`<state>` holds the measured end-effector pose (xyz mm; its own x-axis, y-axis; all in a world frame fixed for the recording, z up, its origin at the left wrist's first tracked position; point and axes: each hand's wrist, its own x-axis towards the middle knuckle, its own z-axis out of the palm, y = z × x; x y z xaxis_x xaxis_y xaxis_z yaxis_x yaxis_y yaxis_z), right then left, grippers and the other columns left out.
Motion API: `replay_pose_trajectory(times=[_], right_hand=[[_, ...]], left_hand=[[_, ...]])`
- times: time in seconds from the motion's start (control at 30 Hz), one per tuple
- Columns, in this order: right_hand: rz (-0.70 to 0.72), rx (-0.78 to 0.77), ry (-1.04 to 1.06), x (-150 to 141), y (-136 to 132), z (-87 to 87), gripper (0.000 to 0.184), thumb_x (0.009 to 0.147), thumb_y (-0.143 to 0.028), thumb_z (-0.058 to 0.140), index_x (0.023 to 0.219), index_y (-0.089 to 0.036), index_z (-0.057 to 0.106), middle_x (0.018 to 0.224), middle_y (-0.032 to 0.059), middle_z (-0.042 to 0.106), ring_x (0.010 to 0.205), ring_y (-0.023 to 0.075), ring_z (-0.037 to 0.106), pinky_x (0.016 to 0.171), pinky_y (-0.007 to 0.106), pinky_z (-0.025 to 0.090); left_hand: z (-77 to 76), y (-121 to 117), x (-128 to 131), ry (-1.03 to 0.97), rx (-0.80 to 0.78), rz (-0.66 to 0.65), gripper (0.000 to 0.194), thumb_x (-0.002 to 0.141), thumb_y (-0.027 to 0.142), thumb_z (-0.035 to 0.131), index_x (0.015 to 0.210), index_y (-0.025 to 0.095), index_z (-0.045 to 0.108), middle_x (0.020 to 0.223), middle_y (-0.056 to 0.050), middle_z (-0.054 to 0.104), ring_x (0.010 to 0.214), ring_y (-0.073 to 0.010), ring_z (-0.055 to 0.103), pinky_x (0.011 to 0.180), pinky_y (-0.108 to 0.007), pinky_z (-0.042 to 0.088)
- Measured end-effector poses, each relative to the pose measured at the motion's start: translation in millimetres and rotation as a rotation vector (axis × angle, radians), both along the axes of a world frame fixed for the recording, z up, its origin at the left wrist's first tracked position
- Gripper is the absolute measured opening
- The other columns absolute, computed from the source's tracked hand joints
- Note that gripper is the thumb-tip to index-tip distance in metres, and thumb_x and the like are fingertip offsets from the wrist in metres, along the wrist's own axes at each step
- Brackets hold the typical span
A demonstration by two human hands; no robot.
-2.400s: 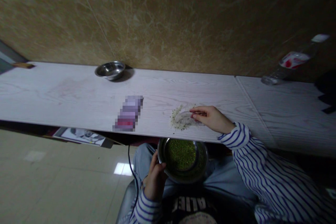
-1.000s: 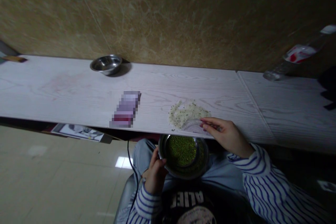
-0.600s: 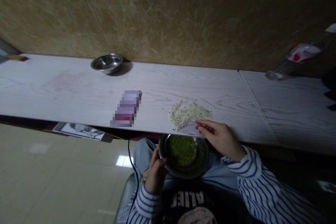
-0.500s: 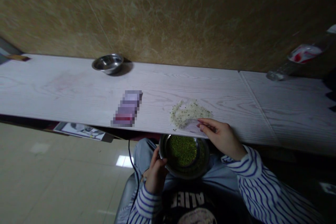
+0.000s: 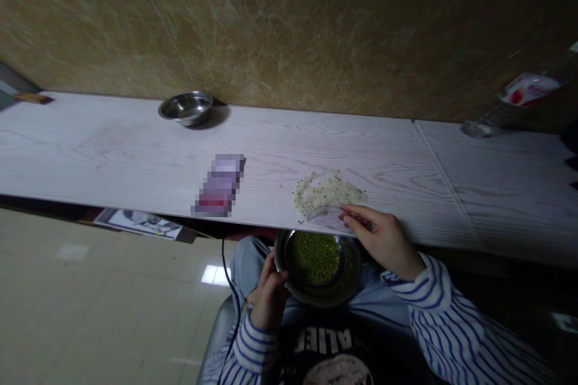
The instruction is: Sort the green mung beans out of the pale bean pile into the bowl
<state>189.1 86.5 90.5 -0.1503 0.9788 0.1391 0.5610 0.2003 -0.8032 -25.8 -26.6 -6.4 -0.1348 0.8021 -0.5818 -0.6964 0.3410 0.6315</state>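
My left hand (image 5: 270,295) grips the rim of a steel bowl (image 5: 350,286) held at my lap, just under the table's front edge. Green beans (image 5: 316,257), seemingly mung beans, lie inside it. My right hand (image 5: 382,234) rests above the table edge, thumb and fingers pinched on a thin, clear plastic piece (image 5: 329,216) with a curved edge. That piece lies against the near side of a pile of white grains (image 5: 329,189), which look like rice with dark bits mixed in. Whether the clear piece is a scoop or a scraper, I cannot tell.
A small steel bowl (image 5: 186,109) stands near the wall at the back left. A blurred-out phone-like object (image 5: 220,185) lies left of the grains. A clear plastic bottle (image 5: 519,96) stands at the right. A black cable (image 5: 232,289) hangs beside my left arm.
Almost nothing differs. The view has shifted very slightly, and the clear plastic piece sits a touch nearer the table's front edge. Both hands keep their grips.
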Motion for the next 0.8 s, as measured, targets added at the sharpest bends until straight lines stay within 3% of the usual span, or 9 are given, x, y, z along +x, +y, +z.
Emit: replay_pose_trajectory(times=[0.13,0.47,0.8], right_hand=[[0.009,-0.006,-0.008,-4,1,-3.2,0.03,0.089,-0.032,0.062,0.11,-0.023,0.08,0.098,0.0072,0.082,0.085,0.0225,0.078,0.078,0.034,0.064],[-0.016,0.038,0.014,-21,10,-4.6,0.029,0.088,-0.03,0.06,0.108,-0.024,0.08,0.097,0.0053,0.083,0.084,0.0219,0.078,0.08,0.035,0.064],[-0.127,0.115,0.005,-10,15,1.4,0.031,0.088,-0.034,0.061,0.109,-0.021,0.08,0.101,0.0086,0.082,0.085,0.024,0.078,0.079,0.036,0.064]], left_hand=[[-1.7,0,-1,0.006,0.001,-0.014,0.069,0.066,0.029,0.073,0.134,0.029,0.062,0.123,-0.009,0.07,0.11,-0.0361,0.064,0.077,-0.04,0.053],[-1.1,1,-1,-0.031,0.018,0.023,0.056,0.066,0.026,0.073,0.122,0.027,0.066,0.117,-0.01,0.072,0.112,-0.0391,0.065,0.081,-0.044,0.056],[-3.2,0,-1,-0.01,0.018,0.028,0.058,0.066,0.026,0.072,0.123,0.028,0.065,0.118,-0.009,0.072,0.11,-0.0377,0.065,0.08,-0.044,0.056]])
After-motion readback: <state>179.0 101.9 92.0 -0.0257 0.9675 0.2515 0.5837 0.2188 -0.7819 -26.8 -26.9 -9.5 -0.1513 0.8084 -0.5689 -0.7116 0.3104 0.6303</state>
